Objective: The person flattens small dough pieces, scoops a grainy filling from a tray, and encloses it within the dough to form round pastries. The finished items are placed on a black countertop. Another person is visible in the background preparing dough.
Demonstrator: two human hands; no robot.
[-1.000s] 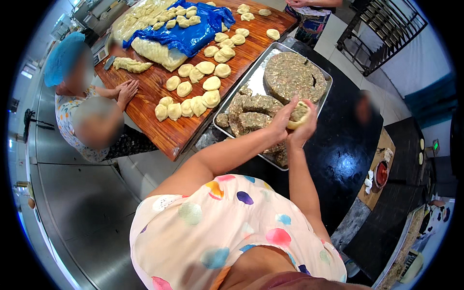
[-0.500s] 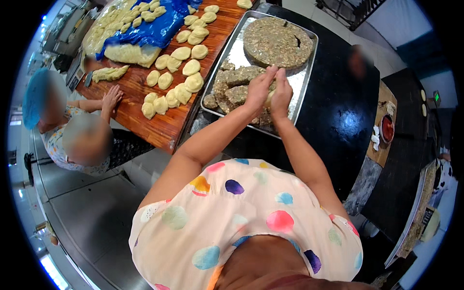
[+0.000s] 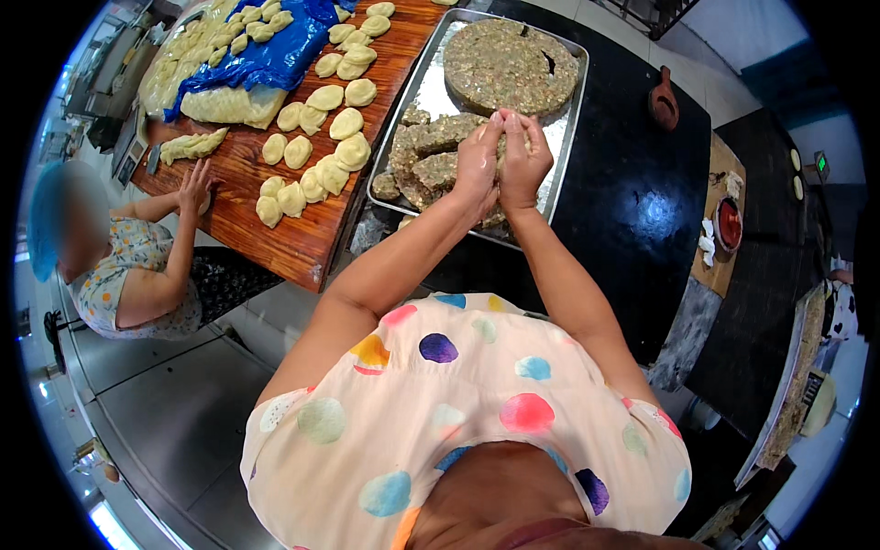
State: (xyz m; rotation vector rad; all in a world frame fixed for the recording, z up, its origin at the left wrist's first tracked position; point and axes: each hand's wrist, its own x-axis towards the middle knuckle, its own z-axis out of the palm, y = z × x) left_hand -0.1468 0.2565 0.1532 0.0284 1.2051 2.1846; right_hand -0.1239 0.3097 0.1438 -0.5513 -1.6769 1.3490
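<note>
My left hand [image 3: 477,163] and my right hand [image 3: 526,161] are pressed together over a metal tray [image 3: 434,88], fingers closed around a small filled dough piece that is almost hidden between them. On the tray lie a round slab of greenish-brown filling [image 3: 510,64] at the far end and several cut chunks of it [image 3: 429,139] just left of my hands.
Left of the tray, a wooden board [image 3: 275,234] carries several shaped dough pieces [image 3: 321,156], a big dough mass [image 3: 229,105] and blue plastic sheet [image 3: 266,55]. A co-worker's hand [image 3: 194,188] rests on its near edge. The black counter [image 3: 642,183] bears a small brown pot [image 3: 662,103].
My hands have come closer together and lower over the tray, closing over the dough piece that was open in my right hand a second ago. The view has shifted toward the tray.
</note>
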